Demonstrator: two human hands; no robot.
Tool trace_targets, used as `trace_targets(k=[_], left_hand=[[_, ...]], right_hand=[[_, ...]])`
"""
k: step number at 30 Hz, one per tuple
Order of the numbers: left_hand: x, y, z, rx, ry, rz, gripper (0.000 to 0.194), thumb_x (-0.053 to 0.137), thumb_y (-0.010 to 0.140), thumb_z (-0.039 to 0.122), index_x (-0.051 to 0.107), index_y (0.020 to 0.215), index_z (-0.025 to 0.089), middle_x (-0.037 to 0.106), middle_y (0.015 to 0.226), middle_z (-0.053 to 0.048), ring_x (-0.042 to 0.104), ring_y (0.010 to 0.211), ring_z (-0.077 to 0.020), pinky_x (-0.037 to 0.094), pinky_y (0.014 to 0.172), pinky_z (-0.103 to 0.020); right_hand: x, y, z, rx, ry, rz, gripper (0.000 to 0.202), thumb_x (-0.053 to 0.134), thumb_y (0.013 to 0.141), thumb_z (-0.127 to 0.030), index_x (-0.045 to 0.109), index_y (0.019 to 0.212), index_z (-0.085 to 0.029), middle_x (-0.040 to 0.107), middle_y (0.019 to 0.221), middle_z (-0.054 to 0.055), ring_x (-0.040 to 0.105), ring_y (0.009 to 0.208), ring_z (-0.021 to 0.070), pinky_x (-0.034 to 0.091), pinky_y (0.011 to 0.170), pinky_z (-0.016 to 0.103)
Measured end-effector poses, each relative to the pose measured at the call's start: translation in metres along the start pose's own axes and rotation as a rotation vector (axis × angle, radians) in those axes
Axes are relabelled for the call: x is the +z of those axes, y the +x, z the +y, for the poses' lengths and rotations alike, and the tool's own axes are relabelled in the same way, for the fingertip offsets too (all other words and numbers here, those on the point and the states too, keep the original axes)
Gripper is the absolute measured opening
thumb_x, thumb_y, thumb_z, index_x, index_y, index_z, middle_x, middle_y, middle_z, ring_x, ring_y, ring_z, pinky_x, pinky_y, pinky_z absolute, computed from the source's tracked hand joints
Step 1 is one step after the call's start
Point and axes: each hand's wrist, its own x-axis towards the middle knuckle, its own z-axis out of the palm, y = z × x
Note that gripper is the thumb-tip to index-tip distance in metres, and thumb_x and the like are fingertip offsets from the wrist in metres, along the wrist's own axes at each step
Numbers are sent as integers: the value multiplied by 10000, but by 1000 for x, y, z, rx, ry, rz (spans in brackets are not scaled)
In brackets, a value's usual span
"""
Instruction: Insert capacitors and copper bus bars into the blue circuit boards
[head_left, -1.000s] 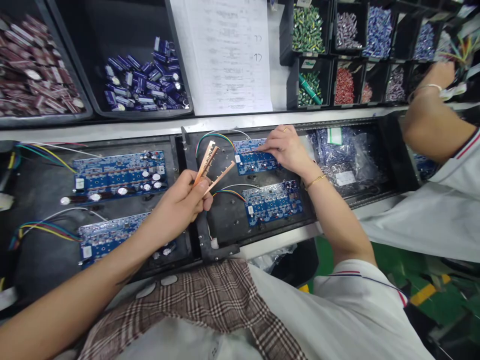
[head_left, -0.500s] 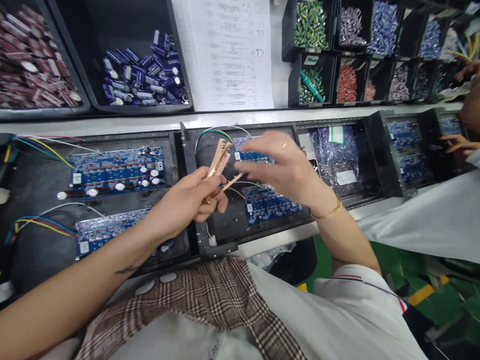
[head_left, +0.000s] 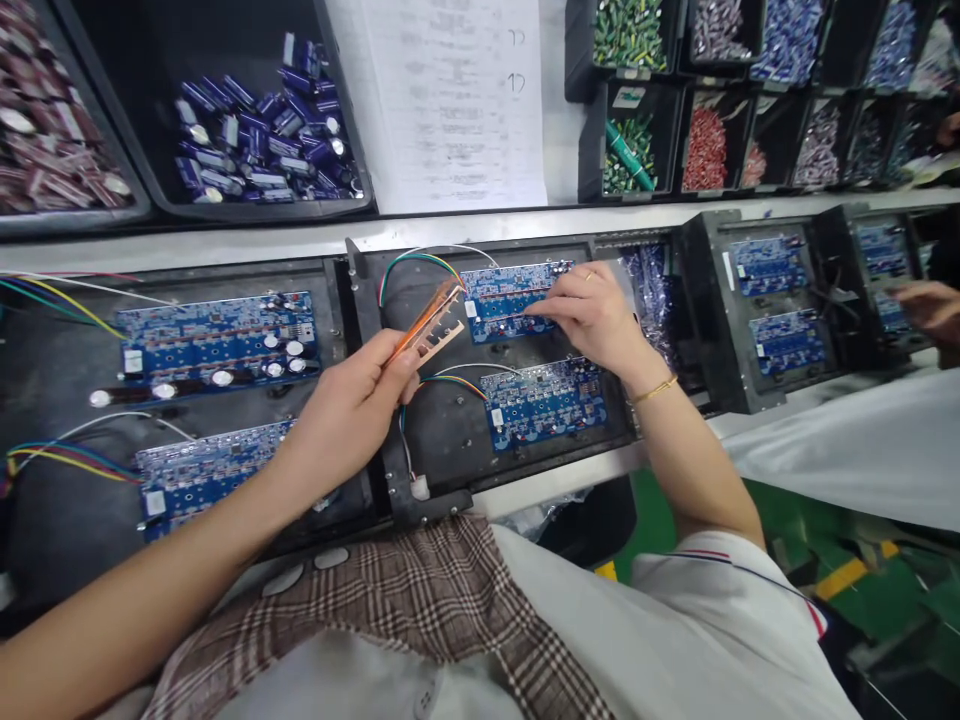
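My left hand point(head_left: 352, 405) pinches a few copper comb-shaped strips point(head_left: 433, 320), fanned up and to the right over a black carrier tray point(head_left: 375, 300). My right hand point(head_left: 596, 315) rests fingertips-down on the upper blue circuit board point(head_left: 510, 295) of that tray, pressing a copper strip onto its top face. A second blue board point(head_left: 544, 405) with coloured wires lies just below it in the same tray.
Two more blue boards point(head_left: 217, 345) point(head_left: 202, 470) sit in the tray to the left. Bins of purple capacitors point(head_left: 255, 130) and small parts point(head_left: 705, 145) line the back shelf beside a paper sheet point(head_left: 450, 100). Another person's hand point(head_left: 926, 305) works at a tray point(head_left: 772, 300) on the right.
My right hand left the upper board, came to the strips in my left hand, then returned to the board. The bundle in my left hand looks thinner. The trays have shifted leftward.
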Motion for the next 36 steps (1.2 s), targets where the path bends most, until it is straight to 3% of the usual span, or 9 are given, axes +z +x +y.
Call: trace_targets(k=[6,17,26,29,32,36], left_hand=[[5,-2,2,10,58,-7,277,360,1010,429,527,969,211,562,723,17,516,672,-142,390,669,-270],[12,-18,4,4,52,9,292,352,1006,457,499,948,211,592,747,16,521,666,-145,388,635,-257],[13,-14,3,29,19,-2,264,353,1003,413,496,941,199,596,753,-1,519,672,-146,394,617,-252],[20,-14,4,33,-78,15,233,369,1000,406,472,952,202,590,746,2,510,633,-134,381,550,-232],[35,-18,13,76,-192,4,209,376,1003,402,439,962,207,597,748,9,502,583,-116,393,525,-221],[47,-28,25,132,-299,-44,195,395,1003,400,443,983,212,668,879,-18,630,714,-141,501,652,-254]], right_hand=[[6,-3,4,36,5,4,309,461,972,-214,725,1013,-368,604,812,-10,512,837,174,341,933,402],[10,-2,7,24,29,47,281,480,968,-245,739,983,-353,608,807,-11,517,860,175,320,960,396],[7,-1,8,36,4,-2,308,472,955,-199,736,969,-357,608,829,-5,509,908,191,313,994,437],[-3,-1,-16,83,91,25,243,529,937,-222,733,980,-346,625,988,13,525,1022,213,354,996,466],[-10,-4,-66,131,348,91,195,605,909,-281,692,1079,-318,600,1168,28,552,1104,214,450,958,452],[-13,-22,-120,218,619,238,235,449,986,-269,633,1132,-266,614,1167,62,611,1061,201,520,878,430]])
